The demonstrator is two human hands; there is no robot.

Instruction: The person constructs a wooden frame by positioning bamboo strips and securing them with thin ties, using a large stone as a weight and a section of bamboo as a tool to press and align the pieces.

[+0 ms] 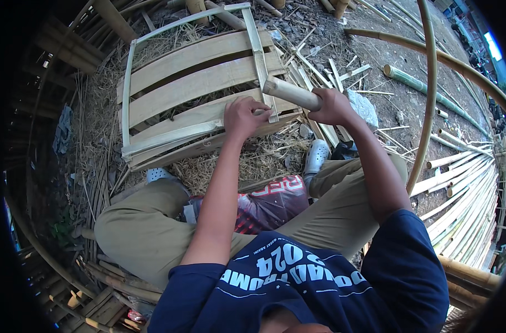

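Observation:
A short, round, pale wooden stick (292, 94) is in my right hand (332, 106), which is closed round its near end. The stick's far end lies over a thin bamboo strip (255, 47) at the right side of a slatted wooden crate (194, 94). My left hand (243, 117) rests at the crate's near right corner, close to that strip, its fingers curled in a pinch. What is between those fingers is too small to make out. More thin strips form a pale four-sided frame on top of the crate's boards.
Split bamboo offcuts (342, 75) and a pale stone block (364, 108) lie right of the crate. A curved bamboo pole (429, 89) rises at the right. Behind it are a green bamboo pole (425, 89) and a stack of bamboo poles (469, 194). Dry straw covers the ground around the crate.

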